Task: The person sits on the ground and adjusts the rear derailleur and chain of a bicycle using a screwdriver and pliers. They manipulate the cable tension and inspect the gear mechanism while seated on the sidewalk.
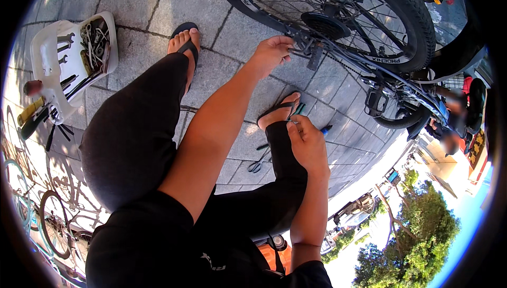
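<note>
The bicycle's rear wheel [422, 29] fills the upper right, with a dark cassette [325, 25] at its hub. My left hand [272, 55] is closed at the rear derailleur [309, 50], its fingertips pinched by the metal parts there. What exactly they grip is too small to make out. Lower down, in front of my right shin, my right hand [309, 145] is closed with thumb and finger pressed together; anything between them cannot be made out. It is apart from the bicycle. A pedal [376, 101] and the chain show to the right of the derailleur.
A white tool container [39, 50] with several wrenches [96, 45] stands at the left. Pliers [255, 166] and a blue-tipped tool [326, 129] lie on the grey paving [179, 2] between and beside my feet. Another bicycle [53, 219] is at the lower left. A person [454, 121] is at the far right.
</note>
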Demonstrator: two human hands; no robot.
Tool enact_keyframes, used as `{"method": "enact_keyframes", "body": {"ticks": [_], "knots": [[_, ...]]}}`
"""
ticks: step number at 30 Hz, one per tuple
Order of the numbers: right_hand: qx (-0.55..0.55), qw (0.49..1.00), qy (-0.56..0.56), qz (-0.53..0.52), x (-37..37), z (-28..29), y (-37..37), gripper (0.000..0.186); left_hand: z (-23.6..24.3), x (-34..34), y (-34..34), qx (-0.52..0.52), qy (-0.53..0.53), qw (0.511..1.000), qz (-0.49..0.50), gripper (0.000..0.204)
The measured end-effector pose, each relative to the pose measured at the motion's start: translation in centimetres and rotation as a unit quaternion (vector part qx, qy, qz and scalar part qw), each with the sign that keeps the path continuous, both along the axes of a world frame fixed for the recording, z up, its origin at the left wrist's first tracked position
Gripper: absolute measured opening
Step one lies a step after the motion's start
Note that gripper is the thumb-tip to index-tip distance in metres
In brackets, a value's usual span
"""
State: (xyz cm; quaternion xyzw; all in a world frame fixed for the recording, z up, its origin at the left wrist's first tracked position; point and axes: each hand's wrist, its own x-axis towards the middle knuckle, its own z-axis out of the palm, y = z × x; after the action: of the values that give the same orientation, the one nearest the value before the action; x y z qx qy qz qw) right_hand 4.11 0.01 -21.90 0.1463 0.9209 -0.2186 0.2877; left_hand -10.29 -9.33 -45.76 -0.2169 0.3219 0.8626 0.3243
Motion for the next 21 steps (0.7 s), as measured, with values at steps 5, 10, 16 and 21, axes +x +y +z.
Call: {"method": "enact_keyframes", "body": {"ticks": [5,10,16,21], "knots": [[0.014,1.000,-0.002,0.011,-0.5,-0.2,-0.5,0.028,-1.3,-0.1,0.4,-0.051,0.101,0.993,0.035,0.034],[0.019,0.999,-0.021,-0.024,0.3,0.5,-0.7,0.025,0.4,0.5,-1.1,-0.110,0.061,0.991,-0.038,0.024],[0.026,1.000,-0.009,0.008,3.2,0.5,0.4,0.027,1.2,1.7,-3.2,-0.151,-0.001,0.987,-0.061,0.025],[0.059,0.995,-0.003,0.083,2.9,2.4,-1.1,0.029,2.4,3.8,-7.2,-0.278,-0.024,0.958,-0.060,0.009]]}}
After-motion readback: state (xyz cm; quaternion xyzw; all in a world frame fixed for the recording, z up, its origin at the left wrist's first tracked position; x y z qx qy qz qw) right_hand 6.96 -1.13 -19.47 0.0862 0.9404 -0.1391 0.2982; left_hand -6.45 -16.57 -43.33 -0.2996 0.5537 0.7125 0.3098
